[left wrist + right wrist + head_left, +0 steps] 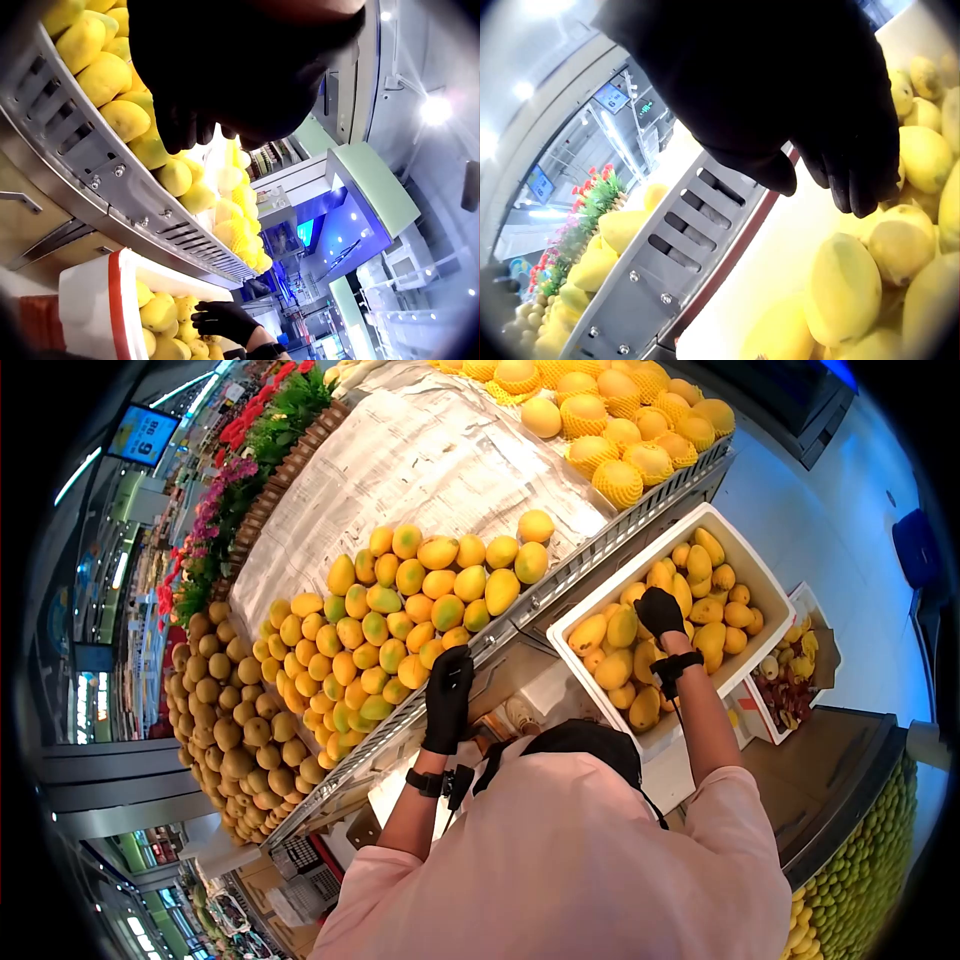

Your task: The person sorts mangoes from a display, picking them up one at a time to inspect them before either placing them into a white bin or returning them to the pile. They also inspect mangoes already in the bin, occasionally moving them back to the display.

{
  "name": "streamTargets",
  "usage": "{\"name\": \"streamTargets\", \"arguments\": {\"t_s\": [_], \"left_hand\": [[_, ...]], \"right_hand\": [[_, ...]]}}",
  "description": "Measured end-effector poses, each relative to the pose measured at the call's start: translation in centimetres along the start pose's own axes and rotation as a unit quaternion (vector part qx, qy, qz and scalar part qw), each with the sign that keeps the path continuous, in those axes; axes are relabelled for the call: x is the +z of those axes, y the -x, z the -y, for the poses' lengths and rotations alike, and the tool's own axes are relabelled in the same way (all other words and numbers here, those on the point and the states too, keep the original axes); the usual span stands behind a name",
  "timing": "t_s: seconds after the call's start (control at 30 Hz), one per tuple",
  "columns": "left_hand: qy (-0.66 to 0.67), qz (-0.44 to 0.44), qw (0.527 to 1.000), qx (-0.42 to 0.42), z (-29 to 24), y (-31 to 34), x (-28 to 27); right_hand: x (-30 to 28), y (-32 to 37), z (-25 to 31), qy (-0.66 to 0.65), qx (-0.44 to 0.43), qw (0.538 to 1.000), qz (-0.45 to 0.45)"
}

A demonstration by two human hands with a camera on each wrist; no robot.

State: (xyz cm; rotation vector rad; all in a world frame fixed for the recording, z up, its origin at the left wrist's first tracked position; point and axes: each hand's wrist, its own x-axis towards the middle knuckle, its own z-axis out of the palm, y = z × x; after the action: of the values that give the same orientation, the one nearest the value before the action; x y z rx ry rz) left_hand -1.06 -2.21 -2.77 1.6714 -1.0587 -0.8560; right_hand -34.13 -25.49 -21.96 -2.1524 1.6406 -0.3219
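My right hand (pixel 660 612), in a black glove, is over the mangoes (pixel 706 642) in a white foam box (pixel 590 603). In the right wrist view, its fingers (pixel 855 180) point down close over the yellow fruit, the thumb apart from them, with nothing seen between. Beside the front rail of the fruit stand is my left hand (pixel 449 695), gloved in black too. Its fingers hang loosely bent in the left wrist view, and no fruit shows in them. Rows of yellow and greenish mangoes (pixel 408 576) lie on the stand just beyond that hand.
A slotted metal rail (pixel 560 582) separates the stand from the box. Yellow fruit in foam nets (pixel 617 482) fills the far end, and brown round fruit (pixel 236 735) the left end. Right of the foam box sits a smaller box (pixel 766 718) with reddish scraps.
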Motion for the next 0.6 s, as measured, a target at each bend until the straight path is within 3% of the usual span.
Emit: {"name": "streamTargets", "arguments": {"t_s": [0.17,0.27,0.37,0.4,0.6], "left_hand": [[-0.005,-0.035,0.999,0.019,0.9,0.6,-1.4],[0.005,-0.06,0.998,0.012,0.9,1.7,-2.2],[0.006,-0.083,0.997,-0.007,1.1,3.3,-3.0],[0.008,-0.09,0.996,-0.013,1.3,3.7,-3.2],[0.038,-0.139,0.988,-0.049,2.3,6.4,-4.5]], "right_hand": [[-6.4,-3.8,5.2,-0.111,-0.025,0.986,-0.12],[-8.5,-7.4,8.6,-0.13,-0.087,0.98,-0.124],[-10.5,-9.7,12.9,-0.253,-0.098,0.961,-0.06],[-8.7,-11.9,12.7,-0.195,-0.177,0.959,-0.103],[-7.1,-15.6,18.9,-0.097,-0.116,0.986,0.072]]}}
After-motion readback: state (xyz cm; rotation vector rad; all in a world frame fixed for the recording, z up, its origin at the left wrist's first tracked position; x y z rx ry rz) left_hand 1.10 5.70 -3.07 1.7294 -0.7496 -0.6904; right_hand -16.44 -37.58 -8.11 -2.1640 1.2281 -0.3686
